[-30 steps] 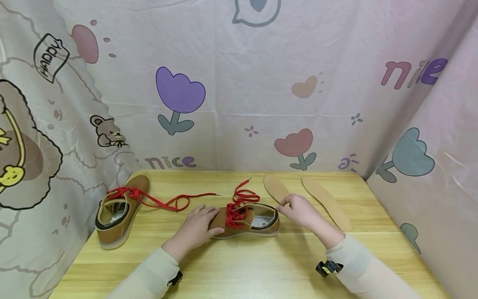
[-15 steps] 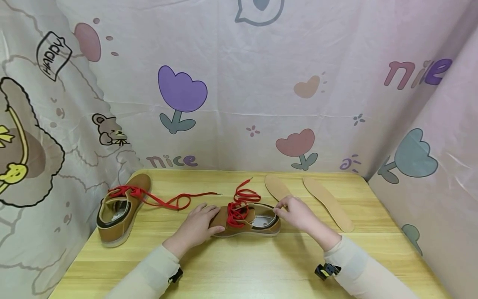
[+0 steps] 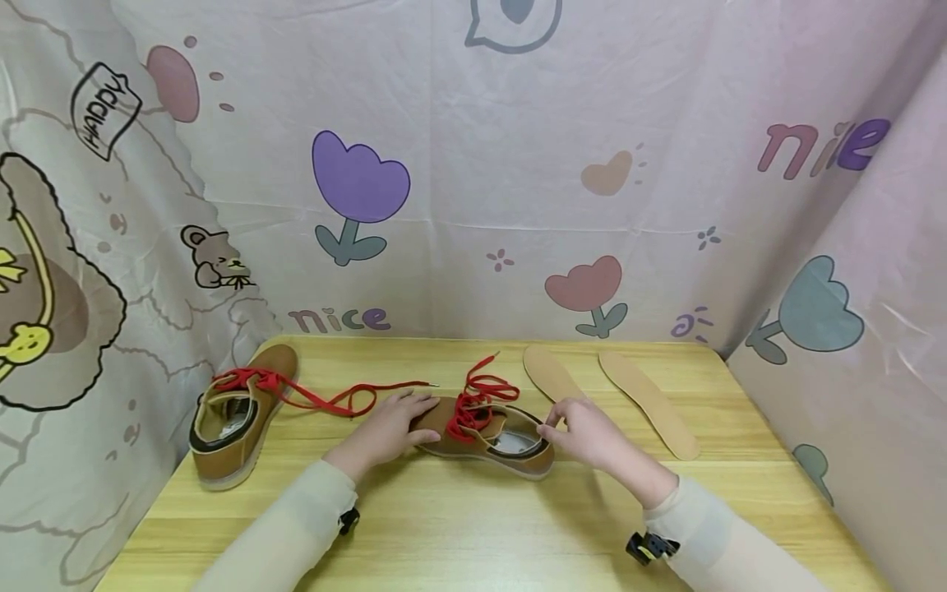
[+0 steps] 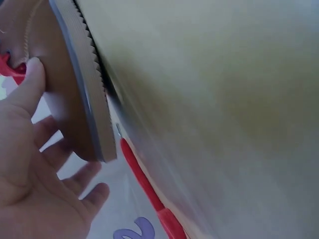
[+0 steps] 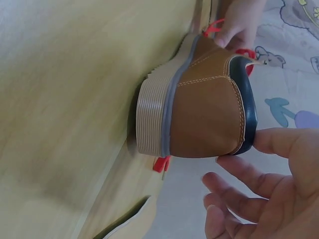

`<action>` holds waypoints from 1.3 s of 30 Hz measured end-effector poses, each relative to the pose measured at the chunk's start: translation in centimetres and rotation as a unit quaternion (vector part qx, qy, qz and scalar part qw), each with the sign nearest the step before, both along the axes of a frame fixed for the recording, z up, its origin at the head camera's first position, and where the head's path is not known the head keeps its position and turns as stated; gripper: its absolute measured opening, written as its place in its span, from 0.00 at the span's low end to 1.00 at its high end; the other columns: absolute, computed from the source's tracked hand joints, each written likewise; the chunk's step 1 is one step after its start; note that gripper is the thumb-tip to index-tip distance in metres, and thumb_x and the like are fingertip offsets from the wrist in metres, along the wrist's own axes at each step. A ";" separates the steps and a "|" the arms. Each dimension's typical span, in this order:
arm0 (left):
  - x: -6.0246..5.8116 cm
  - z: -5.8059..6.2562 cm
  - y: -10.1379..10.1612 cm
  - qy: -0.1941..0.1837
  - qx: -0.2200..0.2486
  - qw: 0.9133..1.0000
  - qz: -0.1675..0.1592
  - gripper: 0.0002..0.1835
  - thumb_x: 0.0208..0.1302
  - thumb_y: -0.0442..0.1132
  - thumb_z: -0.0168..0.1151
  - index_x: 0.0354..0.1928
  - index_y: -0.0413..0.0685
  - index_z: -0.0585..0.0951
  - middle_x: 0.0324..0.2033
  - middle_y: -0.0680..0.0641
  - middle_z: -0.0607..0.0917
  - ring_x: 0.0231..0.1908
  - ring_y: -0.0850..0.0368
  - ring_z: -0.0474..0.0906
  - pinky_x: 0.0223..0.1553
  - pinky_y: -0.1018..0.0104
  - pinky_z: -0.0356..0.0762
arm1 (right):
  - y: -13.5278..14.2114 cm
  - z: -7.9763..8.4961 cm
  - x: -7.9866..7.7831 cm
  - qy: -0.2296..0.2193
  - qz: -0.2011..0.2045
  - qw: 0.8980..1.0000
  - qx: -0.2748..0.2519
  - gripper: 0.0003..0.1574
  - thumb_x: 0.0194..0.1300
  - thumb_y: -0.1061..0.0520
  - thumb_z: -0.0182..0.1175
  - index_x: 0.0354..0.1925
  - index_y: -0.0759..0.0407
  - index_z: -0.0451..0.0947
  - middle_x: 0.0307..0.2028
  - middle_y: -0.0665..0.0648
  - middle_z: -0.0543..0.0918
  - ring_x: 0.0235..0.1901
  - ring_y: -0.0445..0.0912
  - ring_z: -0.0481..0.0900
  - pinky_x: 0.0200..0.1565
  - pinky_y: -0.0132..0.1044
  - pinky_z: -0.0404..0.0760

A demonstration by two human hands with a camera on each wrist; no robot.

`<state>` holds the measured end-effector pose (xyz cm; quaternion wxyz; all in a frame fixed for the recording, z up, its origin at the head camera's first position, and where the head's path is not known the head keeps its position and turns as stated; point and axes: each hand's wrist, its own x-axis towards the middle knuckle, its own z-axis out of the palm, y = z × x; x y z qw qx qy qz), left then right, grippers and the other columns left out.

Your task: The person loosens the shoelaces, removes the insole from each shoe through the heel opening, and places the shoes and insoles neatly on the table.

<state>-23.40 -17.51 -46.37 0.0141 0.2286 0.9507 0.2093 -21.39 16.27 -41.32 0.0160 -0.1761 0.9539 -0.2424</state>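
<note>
A brown shoe [image 3: 436, 419] with red laces [image 3: 468, 411] lies sideways mid-table, toe to the left, heel to the right. My left hand [image 3: 388, 432] holds its toe end, thumb on the near side and fingers on the far side. In the left wrist view, the thumb [image 4: 32, 82] presses the upper and the fingers spread around the toe. At the heel, my right hand [image 3: 584, 432] pinches the dark padded collar [image 5: 244, 99] between thumb and index finger. Its other fingers are loosely bent behind the heel. A pale insole lining [image 3: 515, 444] shows inside the opening.
A matching brown shoe [image 3: 225, 469] stands at the table's left edge, its red lace [image 3: 325, 404] trailing right. Two tan insoles [image 3: 551, 374] lie at the back right, one partly behind my right hand. A printed curtain [image 3: 473, 164] hangs around the wooden table [image 3: 459, 534].
The shoe has turned a little: its toe has shifted away from me and its heel slightly nearer. My left hand has moved back with the toe, and my right hand has moved onto the collar.
</note>
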 end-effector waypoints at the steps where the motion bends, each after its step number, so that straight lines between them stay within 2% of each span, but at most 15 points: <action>1: -0.3 0.0 -0.1 0.001 0.001 1.000 -0.005 0.37 0.64 0.59 0.63 0.71 0.49 0.72 0.71 0.43 0.69 0.71 0.35 0.58 0.68 0.34 0.57 | 0.0 0.0 0.1 0.000 0.003 1.000 0.000 0.13 0.66 0.51 0.66 0.24 0.47 0.80 0.36 0.52 0.82 0.27 0.43 0.69 0.33 0.40 0.72; 7: -1.6 -0.2 -0.6 0.018 -0.013 1.000 -0.020 0.36 0.64 0.60 0.63 0.71 0.53 0.72 0.71 0.44 0.69 0.72 0.36 0.58 0.68 0.32 0.53 | -0.4 0.2 0.8 0.003 0.017 1.000 0.002 0.14 0.66 0.49 0.66 0.24 0.48 0.78 0.22 0.48 0.73 0.19 0.42 0.64 0.26 0.38 0.67; 10: -1.8 -0.2 -0.6 0.022 -0.021 0.999 -0.020 0.36 0.65 0.61 0.62 0.72 0.55 0.72 0.71 0.45 0.69 0.72 0.37 0.57 0.69 0.33 0.52 | -0.5 0.3 0.9 0.002 0.017 1.000 0.007 0.15 0.66 0.49 0.66 0.24 0.48 0.78 0.22 0.47 0.72 0.20 0.43 0.65 0.26 0.38 0.67; 13: -1.6 0.1 -0.5 0.024 -0.030 0.999 -0.017 0.35 0.67 0.61 0.59 0.72 0.56 0.72 0.72 0.44 0.68 0.73 0.36 0.56 0.68 0.32 0.52 | -0.4 0.4 0.7 0.002 0.014 1.000 0.011 0.15 0.66 0.49 0.67 0.23 0.47 0.78 0.27 0.49 0.78 0.25 0.44 0.71 0.30 0.40 0.71; 18: 0.1 0.7 0.3 0.026 -0.060 0.997 0.031 0.32 0.74 0.60 0.51 0.73 0.54 0.70 0.73 0.41 0.66 0.73 0.35 0.54 0.69 0.32 0.51 | -0.4 0.4 -0.3 0.027 0.012 1.000 0.001 0.13 0.65 0.51 0.67 0.24 0.47 0.80 0.38 0.52 0.83 0.39 0.50 0.80 0.41 0.46 0.77; 23: 2.4 1.2 1.6 0.022 -0.086 0.990 0.109 0.33 0.75 0.62 0.46 0.73 0.51 0.70 0.72 0.38 0.66 0.72 0.31 0.54 0.69 0.32 0.52 | -0.9 -0.1 -1.4 0.054 0.040 0.998 -0.002 0.08 0.66 0.51 0.66 0.30 0.50 0.84 0.36 0.51 0.83 0.40 0.51 0.80 0.45 0.47 0.77; 27: 3.5 1.2 2.7 0.017 -0.089 0.984 0.156 0.34 0.76 0.63 0.44 0.73 0.50 0.69 0.71 0.37 0.67 0.71 0.29 0.56 0.68 0.32 0.53 | -1.3 -0.8 -1.9 0.063 0.049 0.997 -0.002 0.07 0.65 0.52 0.66 0.32 0.52 0.86 0.37 0.52 0.84 0.43 0.53 0.81 0.49 0.49 0.78; 33: 3.6 1.0 3.5 0.009 -0.084 0.980 0.179 0.33 0.77 0.62 0.42 0.73 0.49 0.69 0.70 0.37 0.68 0.71 0.29 0.56 0.68 0.32 0.53 | -1.7 -1.4 -2.0 0.059 0.041 0.997 -0.002 0.06 0.65 0.53 0.67 0.31 0.53 0.85 0.37 0.51 0.83 0.43 0.52 0.79 0.50 0.49 0.78; 39: 2.4 0.7 3.3 0.010 -0.078 0.985 0.157 0.32 0.79 0.59 0.41 0.74 0.49 0.68 0.71 0.39 0.67 0.72 0.31 0.55 0.70 0.34 0.52 | -2.2 -1.5 -1.5 0.048 0.034 0.998 0.000 0.08 0.63 0.54 0.67 0.26 0.51 0.82 0.33 0.49 0.81 0.41 0.50 0.76 0.48 0.47 0.77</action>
